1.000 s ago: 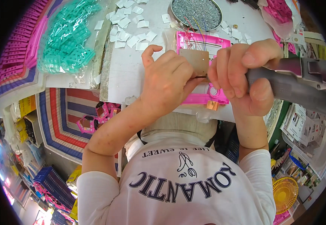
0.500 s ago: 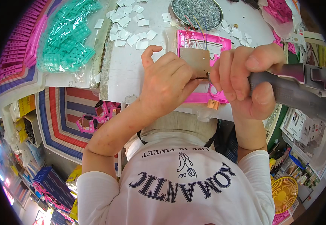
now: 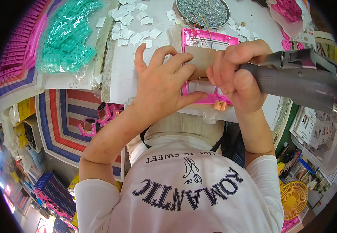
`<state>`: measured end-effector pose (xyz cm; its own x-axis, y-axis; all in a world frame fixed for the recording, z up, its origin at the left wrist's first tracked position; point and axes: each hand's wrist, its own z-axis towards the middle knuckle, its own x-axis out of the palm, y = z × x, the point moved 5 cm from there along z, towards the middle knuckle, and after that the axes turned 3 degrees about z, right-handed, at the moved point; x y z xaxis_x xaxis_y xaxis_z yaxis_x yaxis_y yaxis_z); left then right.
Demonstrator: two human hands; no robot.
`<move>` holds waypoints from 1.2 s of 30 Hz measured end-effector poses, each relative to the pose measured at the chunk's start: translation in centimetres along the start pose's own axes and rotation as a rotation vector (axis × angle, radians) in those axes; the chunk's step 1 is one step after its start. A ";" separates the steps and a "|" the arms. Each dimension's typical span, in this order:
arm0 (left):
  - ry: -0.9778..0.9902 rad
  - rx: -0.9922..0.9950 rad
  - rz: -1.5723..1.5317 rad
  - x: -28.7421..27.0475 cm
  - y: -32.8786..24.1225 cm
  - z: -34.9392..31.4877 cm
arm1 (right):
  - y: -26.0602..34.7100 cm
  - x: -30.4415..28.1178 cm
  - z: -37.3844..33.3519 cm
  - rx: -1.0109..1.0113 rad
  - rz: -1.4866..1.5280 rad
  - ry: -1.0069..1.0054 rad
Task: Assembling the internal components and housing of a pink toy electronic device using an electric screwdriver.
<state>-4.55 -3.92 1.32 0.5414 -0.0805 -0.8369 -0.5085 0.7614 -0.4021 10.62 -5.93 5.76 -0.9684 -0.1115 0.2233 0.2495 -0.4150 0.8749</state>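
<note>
A pink plastic frame lies on the white table in front of me, with a flat brown board on it. Thin red, yellow and blue wires run from the board's far side. My left hand is open, its fingertips at the board's left edge and its thumb by the frame's near edge. My right hand is wrapped round a dark grey electric screwdriver. A thin dark tip shows at the board's near edge, partly hidden by my right fingers. A small copper-coloured piece sits at the frame's near side.
A round metal dish of screws stands behind the frame. White square pieces lie scattered to its left. Farther left is a clear bag of green parts; below it, a striped bag holds pink parts. A yellow basket stands low right.
My left hand has opened, moved left from the tip and spread its fingers over the board's edge. My right hand and the screwdriver have shifted slightly left, and the screwdriver has turned.
</note>
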 end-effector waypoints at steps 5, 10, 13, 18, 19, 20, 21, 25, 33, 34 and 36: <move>-0.080 0.009 -0.008 0.0 -0.2 -0.3 | -0.5 1.1 -0.3 0.020 -0.094 0.050; -0.051 0.016 -0.016 0.1 -0.2 -0.4 | -1.4 0.4 -0.3 0.095 -0.163 0.179; -0.005 -0.062 -0.119 -1.1 -1.8 -0.5 | -0.1 -0.6 0.4 0.053 -0.034 0.101; 0.081 0.077 -0.207 0.5 -6.1 -1.0 | 3.0 -4.0 2.3 0.028 0.124 0.034; 0.071 0.099 -0.177 1.5 -6.0 -0.9 | 3.8 -4.0 2.8 -0.020 0.228 0.166; 0.060 0.121 -0.150 2.2 -6.1 -0.8 | 4.6 -4.6 2.8 -0.053 0.004 0.011; 0.054 0.127 -0.140 2.1 -6.0 -0.7 | 5.7 -4.9 2.1 -0.083 -0.217 -0.148; 0.062 0.078 -0.279 1.2 -4.6 0.1 | 8.2 -5.3 -3.3 -0.191 -0.816 -0.212; 0.095 -0.224 -0.619 -0.1 -2.1 0.5 | 1.9 -2.2 -5.3 -0.073 -0.940 0.189; 0.145 -0.404 -0.765 0.1 -1.7 -0.2 | 1.9 -1.9 -5.4 -0.146 -0.948 0.164; 0.300 -0.661 -0.977 0.7 -1.0 -1.1 | 1.3 -1.7 -6.1 -0.170 -0.933 0.146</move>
<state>-4.35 -5.45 0.74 0.7551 -0.6489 -0.0930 -0.2633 -0.1704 -0.9495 12.63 -11.79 3.94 -0.7697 0.2235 -0.5980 -0.6135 -0.5179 0.5961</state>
